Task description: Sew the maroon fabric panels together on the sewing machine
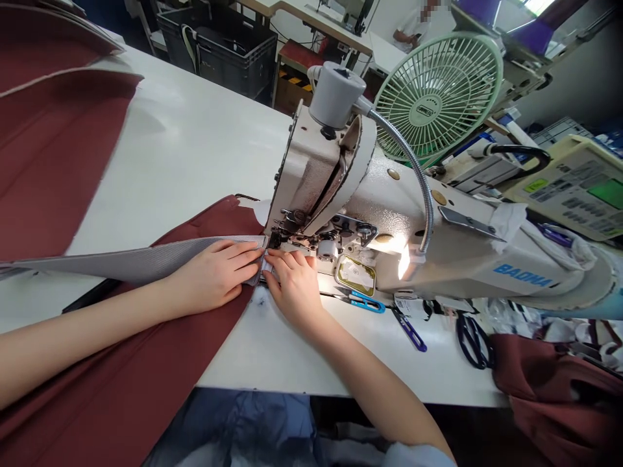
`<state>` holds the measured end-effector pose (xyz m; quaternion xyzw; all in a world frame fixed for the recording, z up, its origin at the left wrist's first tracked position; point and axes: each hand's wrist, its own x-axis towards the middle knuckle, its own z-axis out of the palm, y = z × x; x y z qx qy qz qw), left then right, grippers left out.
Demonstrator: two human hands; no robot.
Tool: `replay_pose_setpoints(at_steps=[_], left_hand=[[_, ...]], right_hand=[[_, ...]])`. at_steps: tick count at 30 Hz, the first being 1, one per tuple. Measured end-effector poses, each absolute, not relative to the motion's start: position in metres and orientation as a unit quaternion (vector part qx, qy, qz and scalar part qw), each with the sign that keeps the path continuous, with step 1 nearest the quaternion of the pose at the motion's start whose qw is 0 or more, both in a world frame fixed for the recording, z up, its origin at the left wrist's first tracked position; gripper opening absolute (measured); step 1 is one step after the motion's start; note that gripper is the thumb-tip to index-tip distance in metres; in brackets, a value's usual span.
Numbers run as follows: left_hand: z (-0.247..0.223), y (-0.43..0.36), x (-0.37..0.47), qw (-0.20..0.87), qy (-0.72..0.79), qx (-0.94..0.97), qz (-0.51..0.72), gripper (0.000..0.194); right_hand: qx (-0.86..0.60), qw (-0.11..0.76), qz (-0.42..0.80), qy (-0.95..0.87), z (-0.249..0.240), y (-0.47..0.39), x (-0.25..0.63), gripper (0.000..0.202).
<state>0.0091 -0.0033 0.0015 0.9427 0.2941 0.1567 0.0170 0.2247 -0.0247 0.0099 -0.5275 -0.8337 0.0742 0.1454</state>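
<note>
A long grey strip (131,261) lies over dark red fabric (146,370), and both run to the needle area of a white sewing machine (389,201). My left hand (219,275) rests flat on the strip just left of the needle, its fingers spread a little. Beside it, my right hand (294,282) is at the end of the strip, close to the presser foot, with fingers bent downward. What lies under its fingertips is too small to make out. A lamp (406,263) lights the spot from the right.
Right of my hands lie blue snips (367,302), purple snips (411,331), a small tin (356,275) and black scissors (474,342). More red fabric (58,143) covers the left. A green fan (438,97) stands behind the machine; a person (413,29) is in the background.
</note>
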Motion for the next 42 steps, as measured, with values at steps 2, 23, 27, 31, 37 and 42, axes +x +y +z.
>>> replay_pose_setpoints(at_steps=[2, 23, 27, 31, 37, 42], left_hand=[[0.003, -0.004, 0.009, 0.021, 0.303, 0.940, 0.155, 0.035], [-0.004, 0.008, 0.007, 0.065, 0.344, 0.925, 0.151, 0.048], [0.000, 0.023, 0.019, 0.093, 0.336, 0.928, 0.131, 0.044], [0.000, 0.032, 0.030, 0.112, 0.328, 0.931, 0.117, 0.046], [-0.001, 0.031, 0.031, 0.096, 0.324, 0.934, 0.113, 0.048], [0.004, 0.033, 0.032, 0.104, 0.336, 0.930, 0.108, 0.042]], right_hand=[[-0.525, 0.155, 0.086, -0.832, 0.015, -0.028, 0.231, 0.024], [-0.477, 0.157, 0.099, -0.859, 0.005, -0.029, 0.232, 0.031], [-0.498, 0.142, 0.078, -0.852, 0.007, -0.026, 0.237, 0.032], [-0.519, 0.134, 0.063, -0.842, 0.007, -0.026, 0.245, 0.033], [-0.524, 0.120, 0.069, -0.841, 0.005, -0.027, 0.246, 0.034], [-0.532, 0.112, 0.064, -0.837, 0.003, -0.023, 0.245, 0.036]])
